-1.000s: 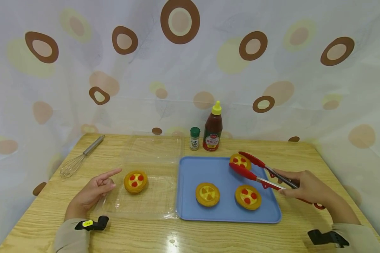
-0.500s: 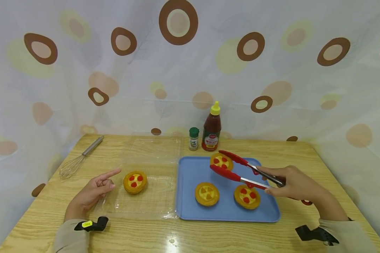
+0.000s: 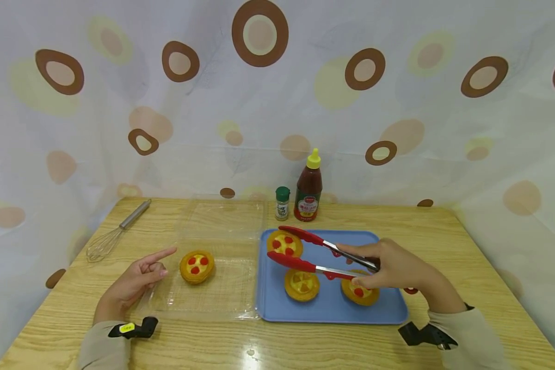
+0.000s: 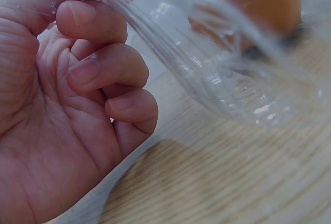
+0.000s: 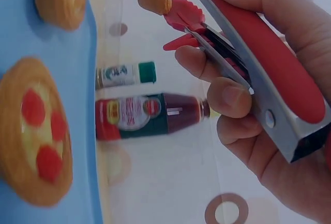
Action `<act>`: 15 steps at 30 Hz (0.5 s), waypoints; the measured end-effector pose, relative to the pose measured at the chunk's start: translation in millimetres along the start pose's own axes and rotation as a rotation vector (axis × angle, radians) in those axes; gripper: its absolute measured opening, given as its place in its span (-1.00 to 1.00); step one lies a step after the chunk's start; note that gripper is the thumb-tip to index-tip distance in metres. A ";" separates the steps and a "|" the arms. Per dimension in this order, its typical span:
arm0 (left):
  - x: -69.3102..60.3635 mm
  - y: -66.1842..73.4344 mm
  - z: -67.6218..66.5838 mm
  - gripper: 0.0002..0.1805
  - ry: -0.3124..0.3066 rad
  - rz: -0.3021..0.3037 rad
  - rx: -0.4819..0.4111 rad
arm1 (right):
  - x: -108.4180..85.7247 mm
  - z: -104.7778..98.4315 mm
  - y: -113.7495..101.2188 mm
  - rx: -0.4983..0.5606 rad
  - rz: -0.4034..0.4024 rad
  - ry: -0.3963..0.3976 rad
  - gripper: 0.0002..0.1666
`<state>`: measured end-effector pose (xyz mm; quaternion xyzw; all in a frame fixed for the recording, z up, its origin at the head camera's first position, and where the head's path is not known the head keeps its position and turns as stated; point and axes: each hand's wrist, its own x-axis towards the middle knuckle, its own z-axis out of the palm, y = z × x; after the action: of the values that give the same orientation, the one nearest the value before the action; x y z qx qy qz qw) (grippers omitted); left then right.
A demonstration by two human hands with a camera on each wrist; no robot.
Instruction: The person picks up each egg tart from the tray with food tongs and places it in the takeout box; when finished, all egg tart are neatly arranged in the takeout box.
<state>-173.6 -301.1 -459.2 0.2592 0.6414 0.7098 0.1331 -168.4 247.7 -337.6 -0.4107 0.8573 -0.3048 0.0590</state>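
The right hand (image 3: 388, 264) grips the red tongs (image 3: 296, 263), and their tips hold a tart with red toppings (image 3: 284, 244). A second ago that tart was near one o'clock of the blue tray (image 3: 324, 311); now it is over the ten o'clock corner, lifted off the surface in the right wrist view. The right hand has swung toward nine o'clock with it, and now partly covers the spotted tart (image 3: 359, 295) at four o'clock, while the wedge-topped tart (image 3: 301, 289) sits unmoved toward eight o'clock. The left hand (image 3: 134, 280) keeps its place at the nine o'clock edge of the clear box (image 3: 231, 293), index finger straight and other fingers curled; whether it grips the rim I cannot tell. The boxed tart (image 3: 197, 267), inside at about ten o'clock, has not moved, nor has the whisk (image 3: 136, 214) on the desk (image 3: 189, 344).
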 end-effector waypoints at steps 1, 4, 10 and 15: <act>0.0 0.3 0.3 -0.39 -0.002 0.001 -0.001 | 3.9 1.9 -1.4 0.007 0.002 -0.012 -0.29; -0.1 0.5 0.7 -0.38 -0.009 0.006 -0.005 | 15.3 7.6 -5.0 0.021 -0.004 -0.040 -0.28; 0.3 -0.3 -0.2 -0.38 -0.021 0.019 -0.005 | 37.9 17.9 -13.0 -0.018 -0.046 -0.075 -0.30; 0.6 0.1 -0.4 -0.38 -0.024 0.023 -0.028 | 55.9 24.3 -19.9 -0.031 -0.031 -0.119 -0.29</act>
<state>-174.3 -301.1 -459.1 0.2733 0.6266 0.7170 0.1365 -183.2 185.3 -337.5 -0.4421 0.8505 -0.2673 0.0989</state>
